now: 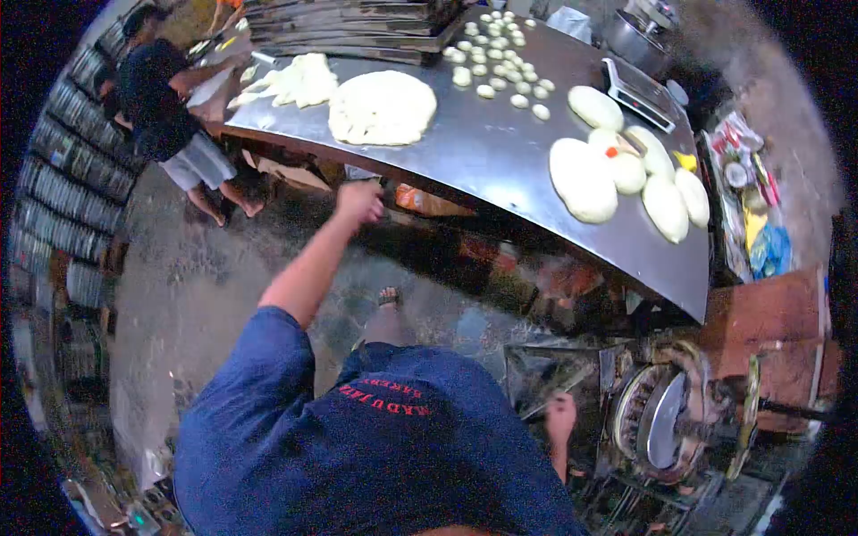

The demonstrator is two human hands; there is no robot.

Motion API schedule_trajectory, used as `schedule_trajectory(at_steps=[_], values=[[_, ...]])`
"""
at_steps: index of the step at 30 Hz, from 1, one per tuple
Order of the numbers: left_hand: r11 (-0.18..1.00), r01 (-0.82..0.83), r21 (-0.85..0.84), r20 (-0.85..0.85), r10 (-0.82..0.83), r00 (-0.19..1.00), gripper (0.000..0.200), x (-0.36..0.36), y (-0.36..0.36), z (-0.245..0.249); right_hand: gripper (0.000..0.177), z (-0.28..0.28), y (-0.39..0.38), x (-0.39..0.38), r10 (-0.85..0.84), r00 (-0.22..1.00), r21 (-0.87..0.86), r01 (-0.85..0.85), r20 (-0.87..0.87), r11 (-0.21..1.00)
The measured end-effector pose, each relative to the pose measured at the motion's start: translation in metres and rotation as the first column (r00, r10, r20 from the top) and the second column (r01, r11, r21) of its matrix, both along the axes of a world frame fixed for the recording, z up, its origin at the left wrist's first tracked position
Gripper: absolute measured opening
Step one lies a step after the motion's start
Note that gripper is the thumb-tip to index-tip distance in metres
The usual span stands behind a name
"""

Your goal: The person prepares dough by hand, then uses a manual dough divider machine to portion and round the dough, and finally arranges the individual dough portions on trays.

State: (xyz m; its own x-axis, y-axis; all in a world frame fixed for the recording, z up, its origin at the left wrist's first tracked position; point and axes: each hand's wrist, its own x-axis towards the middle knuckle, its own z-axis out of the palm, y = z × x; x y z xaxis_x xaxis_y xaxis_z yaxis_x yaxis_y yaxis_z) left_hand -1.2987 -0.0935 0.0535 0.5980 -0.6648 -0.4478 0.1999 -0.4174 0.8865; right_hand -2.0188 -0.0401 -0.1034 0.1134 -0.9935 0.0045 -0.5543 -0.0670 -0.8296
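Note:
My left hand (360, 202) is raised in front of the near edge of the metal table (483, 152), its fingers curled; whatever they may hold is too small to make out. Low on the right, my right hand (561, 413) hangs beside a round metal machine (660, 418), its fingers bent and blurred. On the table beyond my left hand lies a large flat piece of dough (382, 107), with a ragged dough piece (304, 80) to its left. Large oval dough lumps (583, 180) lie at the right, and several small dough balls (497, 70) are spread farther back.
A person (165, 94) stands at the table's left end. Stacked trays (349, 27) are at the back. A scale (640, 94) stands near the right edge, with a metal bowl (636, 43) behind. Racks (71, 188) line the left, and a foot shows on the floor (214, 304).

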Motion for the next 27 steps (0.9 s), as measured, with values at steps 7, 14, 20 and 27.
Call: schedule_trajectory(at_steps=[7,14,20,27], values=[[0.944,-0.278,0.175,0.913,-0.050,0.405,0.052,0.206,-0.055,-0.014,0.026,-0.098,0.022,0.078,-0.077,0.997,0.720,0.041,0.018,0.693],[0.941,-0.301,-0.152,0.940,0.232,0.249,0.044,0.214,-0.135,-0.059,0.022,0.107,-0.003,0.273,0.208,0.919,0.451,-0.038,-0.334,0.892],[0.992,0.038,-0.124,0.781,0.074,0.620,0.046,0.216,-0.075,-0.023,0.015,0.140,-0.018,0.268,-0.059,0.915,0.280,0.183,-0.399,0.942],[0.889,-0.388,0.242,0.920,-0.083,0.382,0.024,0.219,0.042,-0.010,0.014,0.126,-0.114,0.310,0.033,0.968,0.221,0.025,-0.250,0.975]])
